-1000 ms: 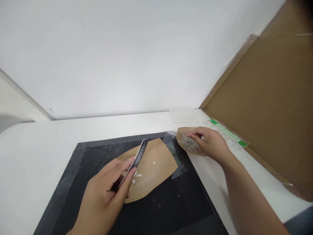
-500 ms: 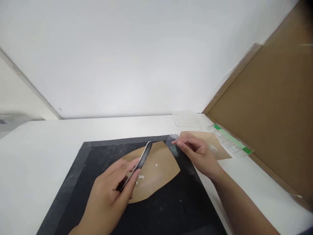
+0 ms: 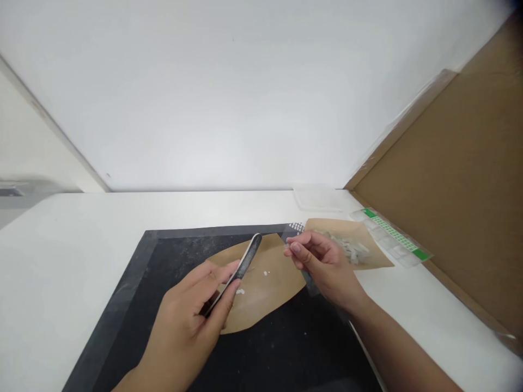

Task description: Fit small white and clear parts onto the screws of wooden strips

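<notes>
Above the black rectangular mat (image 3: 281, 354) on the white counter (image 3: 73, 261), the left hand (image 3: 186, 310) grips a slim black file with a white edge (image 3: 248, 258), tilted over a curved brown paper sheet (image 3: 272, 299). The right hand (image 3: 327, 267) pinches a tiny translucent piece (image 3: 286, 246), barely visible, near the file's tip.

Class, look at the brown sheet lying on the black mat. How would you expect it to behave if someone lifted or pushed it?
The brown sheet is probably light and bendy, since it looks thin. Pushed, it would likely slide rather than roll, lying flat on the black mat. Tilting it may shift the small white bits seen on it.
</notes>
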A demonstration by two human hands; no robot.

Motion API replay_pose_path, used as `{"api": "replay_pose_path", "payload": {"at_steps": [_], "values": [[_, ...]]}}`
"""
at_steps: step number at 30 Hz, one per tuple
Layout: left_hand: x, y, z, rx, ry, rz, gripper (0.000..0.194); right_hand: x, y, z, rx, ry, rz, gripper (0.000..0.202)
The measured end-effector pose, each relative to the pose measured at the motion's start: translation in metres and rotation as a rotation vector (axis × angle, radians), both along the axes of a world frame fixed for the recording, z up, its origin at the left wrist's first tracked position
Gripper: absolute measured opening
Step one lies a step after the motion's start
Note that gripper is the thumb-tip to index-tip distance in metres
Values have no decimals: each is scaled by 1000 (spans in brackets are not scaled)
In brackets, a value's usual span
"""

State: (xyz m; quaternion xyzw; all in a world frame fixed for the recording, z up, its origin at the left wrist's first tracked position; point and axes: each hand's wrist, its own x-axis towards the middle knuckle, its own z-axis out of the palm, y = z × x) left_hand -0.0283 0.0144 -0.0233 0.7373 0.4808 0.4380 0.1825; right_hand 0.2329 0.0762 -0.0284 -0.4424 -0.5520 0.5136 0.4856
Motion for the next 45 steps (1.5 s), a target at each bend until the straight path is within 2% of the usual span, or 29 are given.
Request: {"api": "replay_pose_path", "payload": {"at_steps": [4, 7, 11, 15, 17, 27, 32, 37, 42, 45], "values": [[3, -2, -2, -45, -10, -21, 31, -9, -10, 4, 35, -13, 37, 23], [5, -6, -2, -192, -60, -63, 33, -20, -20, 9, 134, -16, 45, 18], [9, -10, -1, -420, -185, -111, 36, -33, -32, 12, 371, -161, 83, 7], [12, -11, -2, -484, -244, -142, 35, -39, -34, 10, 636, -375, 94, 14], [12, -12, -2, -496, -256, -144, 34, -40, -32, 8, 711, -466, 72, 17], [11, -12, 4, -516, -275, -119, 35, -38, -29, 6, 696, -611, 100, 15], [12, -13, 7, -659, -288, -113, 42, -38, -29, 6, 661, -666, 145, 9], [7, -13, 7, -718, -249, -63, 49, -44, -27, 3, 771, -859, 122, 14], [4, -7, 13, -644, -244, -102, 39, -48, -25, 3, 791, -851, 136, 12], [6, -6, 16, -661, -360, -149, 33, -49, -25, 2, 810, -879, 129, 13]]}}
